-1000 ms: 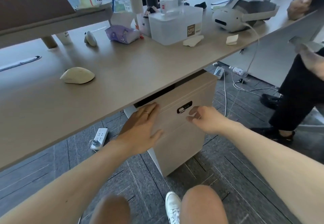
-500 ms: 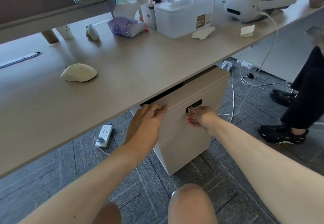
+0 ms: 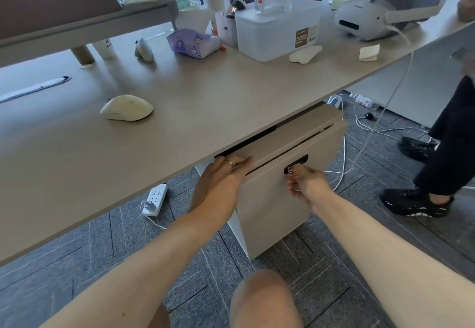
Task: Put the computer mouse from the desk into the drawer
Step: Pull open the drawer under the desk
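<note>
The person is opening the beige cabinet drawer, left hand gripping its top edge, right hand apparently pinching the key, before fetching the cream-coloured computer mouse.

head-worn view, looking down, desk close

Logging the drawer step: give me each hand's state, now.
Left hand: fingers curled over the drawer front's top edge, gripping it.
Right hand: pinched at the lock; a key cannot be told.
</note>
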A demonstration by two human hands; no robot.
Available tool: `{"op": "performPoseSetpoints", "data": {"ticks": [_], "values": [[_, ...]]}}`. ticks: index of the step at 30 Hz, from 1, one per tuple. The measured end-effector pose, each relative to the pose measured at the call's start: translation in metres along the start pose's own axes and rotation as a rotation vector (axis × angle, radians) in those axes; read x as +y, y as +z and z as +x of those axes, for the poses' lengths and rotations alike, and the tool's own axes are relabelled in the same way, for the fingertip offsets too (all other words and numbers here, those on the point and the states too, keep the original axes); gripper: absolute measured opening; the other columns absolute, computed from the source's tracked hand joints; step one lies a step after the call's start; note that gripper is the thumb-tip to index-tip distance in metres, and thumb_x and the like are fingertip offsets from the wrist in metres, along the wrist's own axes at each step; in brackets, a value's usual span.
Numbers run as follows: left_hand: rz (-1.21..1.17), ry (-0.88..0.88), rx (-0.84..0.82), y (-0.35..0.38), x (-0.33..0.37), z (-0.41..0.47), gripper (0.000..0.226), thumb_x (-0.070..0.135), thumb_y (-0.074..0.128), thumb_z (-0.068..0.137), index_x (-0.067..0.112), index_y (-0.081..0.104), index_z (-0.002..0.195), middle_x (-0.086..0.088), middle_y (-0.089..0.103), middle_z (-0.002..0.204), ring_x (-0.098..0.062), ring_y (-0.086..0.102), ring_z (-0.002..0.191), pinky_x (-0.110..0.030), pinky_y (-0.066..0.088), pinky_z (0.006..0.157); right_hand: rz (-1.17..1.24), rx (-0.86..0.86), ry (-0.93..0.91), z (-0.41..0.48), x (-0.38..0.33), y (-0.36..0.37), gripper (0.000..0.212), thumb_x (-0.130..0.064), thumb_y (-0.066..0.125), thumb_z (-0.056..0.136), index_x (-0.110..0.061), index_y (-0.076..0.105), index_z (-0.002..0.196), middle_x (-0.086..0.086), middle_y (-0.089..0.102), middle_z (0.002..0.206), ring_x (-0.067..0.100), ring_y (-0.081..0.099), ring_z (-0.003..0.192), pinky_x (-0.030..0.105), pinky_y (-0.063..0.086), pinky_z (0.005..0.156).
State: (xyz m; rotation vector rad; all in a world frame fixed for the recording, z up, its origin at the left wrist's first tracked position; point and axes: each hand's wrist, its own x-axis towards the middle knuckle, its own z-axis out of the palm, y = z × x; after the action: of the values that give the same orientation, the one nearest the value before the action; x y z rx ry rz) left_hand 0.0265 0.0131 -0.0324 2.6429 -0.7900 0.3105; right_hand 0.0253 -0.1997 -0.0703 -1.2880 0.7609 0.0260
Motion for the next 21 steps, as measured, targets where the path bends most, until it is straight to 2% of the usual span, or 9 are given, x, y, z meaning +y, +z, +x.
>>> {"op": "performPoseSetpoints", "data": {"ticks": [2, 3, 5, 8, 10, 12, 14, 18, 21], "values": [[-0.036, -0.027, 0.002, -0.002, 0.004, -0.005, 0.062, 0.021, 0.028, 0.088, 0.029, 0.053, 0.144, 0.004, 0.055, 0.139, -0.020, 0.047, 0.125, -0.029, 0.037, 0.103, 0.008, -0.010, -0.034, -0.012, 0.007, -0.013, 0.017, -0.013, 0.051, 0.096, -0.011, 0.054, 0.079, 0.000, 0.055, 0.049, 0.014, 0.048, 0.040, 0.025, 0.044, 0.045], [-0.087, -0.034, 0.012, -0.004, 0.008, -0.008, 0.061, 0.008, 0.038, 0.089, 0.025, 0.050, 0.147, 0.004, 0.054, 0.141, -0.020, 0.046, 0.127, -0.032, 0.040, 0.104, 0.023, -0.013, -0.044, -0.019, 0.009, -0.019, 0.017, -0.012, 0.051, 0.097, -0.011, 0.054, 0.080, 0.002, 0.054, 0.052, 0.016, 0.048, 0.044, 0.026, 0.045, 0.047], [-0.127, -0.010, 0.026, -0.009, 0.016, -0.013, 0.076, -0.019, 0.048, 0.080, 0.017, 0.049, 0.147, -0.001, 0.053, 0.143, -0.024, 0.046, 0.129, -0.040, 0.044, 0.105, 0.029, -0.002, -0.054, -0.033, 0.012, -0.028, 0.018, -0.007, 0.045, 0.099, -0.009, 0.054, 0.083, 0.006, 0.053, 0.060, 0.019, 0.048, 0.051, 0.029, 0.044, 0.051], [-0.168, -0.039, -0.011, -0.009, 0.013, -0.013, 0.088, -0.027, 0.053, 0.073, 0.017, 0.048, 0.148, -0.002, 0.051, 0.146, -0.025, 0.047, 0.131, -0.043, 0.043, 0.107, 0.010, 0.020, -0.073, -0.052, 0.016, -0.041, 0.025, -0.007, 0.037, 0.100, -0.009, 0.055, 0.083, 0.009, 0.054, 0.067, 0.020, 0.048, 0.055, 0.030, 0.044, 0.054], [-0.173, -0.065, -0.027, -0.010, 0.016, -0.015, 0.081, -0.019, 0.057, 0.079, 0.019, 0.046, 0.150, -0.003, 0.049, 0.149, -0.023, 0.046, 0.132, -0.041, 0.042, 0.109, -0.014, 0.014, -0.076, -0.065, 0.020, -0.051, 0.022, -0.013, 0.042, 0.100, -0.010, 0.054, 0.082, 0.007, 0.054, 0.066, 0.019, 0.048, 0.054, 0.030, 0.043, 0.055], [-0.144, -0.047, -0.005, -0.010, 0.021, -0.018, 0.063, 0.001, 0.061, 0.093, 0.017, 0.044, 0.151, -0.002, 0.049, 0.151, -0.019, 0.043, 0.135, -0.037, 0.039, 0.112, -0.035, 0.020, -0.076, -0.077, 0.023, -0.063, 0.021, -0.015, 0.045, 0.100, -0.011, 0.053, 0.080, 0.007, 0.054, 0.066, 0.019, 0.049, 0.055, 0.030, 0.043, 0.057], [-0.129, -0.038, -0.003, -0.010, 0.025, -0.019, 0.056, 0.019, 0.058, 0.099, 0.016, 0.041, 0.152, -0.001, 0.046, 0.153, -0.016, 0.038, 0.139, -0.033, 0.035, 0.114, -0.044, 0.028, -0.073, -0.088, 0.026, -0.074, 0.021, -0.016, 0.046, 0.100, -0.011, 0.053, 0.081, 0.008, 0.055, 0.068, 0.019, 0.050, 0.057, 0.030, 0.044, 0.057], [-0.102, -0.080, -0.065, -0.013, 0.030, -0.020, 0.071, 0.041, 0.061, 0.095, 0.017, 0.031, 0.156, 0.002, 0.035, 0.160, -0.013, 0.026, 0.145, -0.024, 0.020, 0.115, -0.057, 0.056, -0.075, -0.105, 0.036, -0.095, 0.020, -0.018, 0.046, 0.100, -0.010, 0.055, 0.084, 0.009, 0.056, 0.070, 0.020, 0.054, 0.061, 0.030, 0.048, 0.058], [-0.097, -0.092, -0.080, -0.013, 0.034, -0.021, 0.080, 0.049, 0.062, 0.092, 0.018, 0.028, 0.157, 0.003, 0.029, 0.163, -0.013, 0.022, 0.147, -0.023, 0.017, 0.114, -0.059, 0.078, -0.071, -0.115, 0.044, -0.108, 0.019, -0.018, 0.046, 0.101, -0.008, 0.057, 0.088, 0.010, 0.057, 0.071, 0.020, 0.055, 0.061, 0.031, 0.048, 0.057]]}}
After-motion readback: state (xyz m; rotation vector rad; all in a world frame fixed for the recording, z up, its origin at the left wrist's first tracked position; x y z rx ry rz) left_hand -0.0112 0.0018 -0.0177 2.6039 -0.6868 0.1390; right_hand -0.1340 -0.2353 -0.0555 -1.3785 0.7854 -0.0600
